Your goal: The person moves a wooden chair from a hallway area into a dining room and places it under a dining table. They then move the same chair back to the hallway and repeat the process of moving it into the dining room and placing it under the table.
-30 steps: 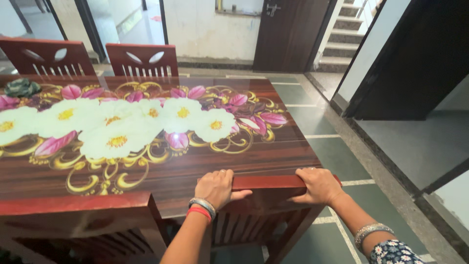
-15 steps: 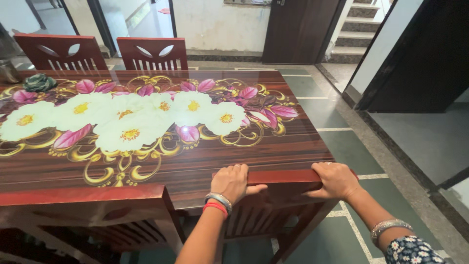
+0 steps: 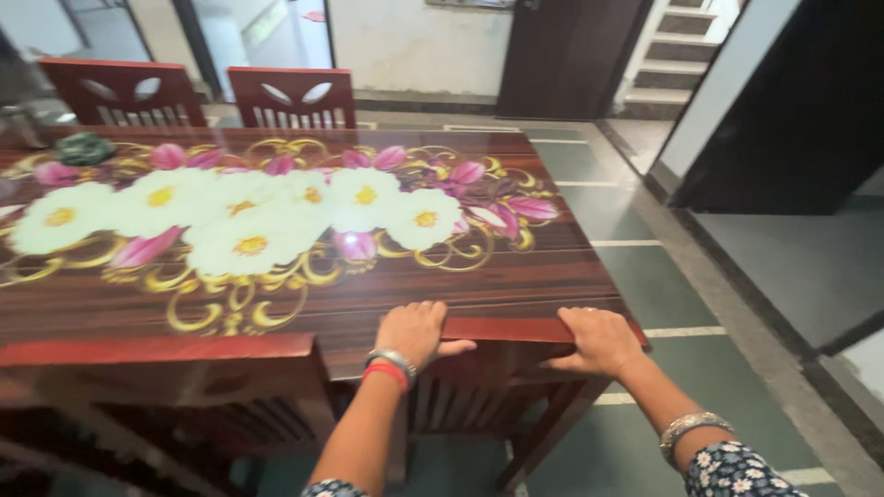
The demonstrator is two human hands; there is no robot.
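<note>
Two hands (image 3: 502, 336) grip chair (image 3: 511, 329) at floral table (image 3: 276, 221).

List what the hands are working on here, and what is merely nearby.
In hand: left hand and right hand grip the top rail of the near chair.
Nearby: flowered table; second near chair; two far chairs; dark green object.

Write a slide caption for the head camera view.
Both hands, left and right, grip a chair's top rail at a flower-printed table.
</note>
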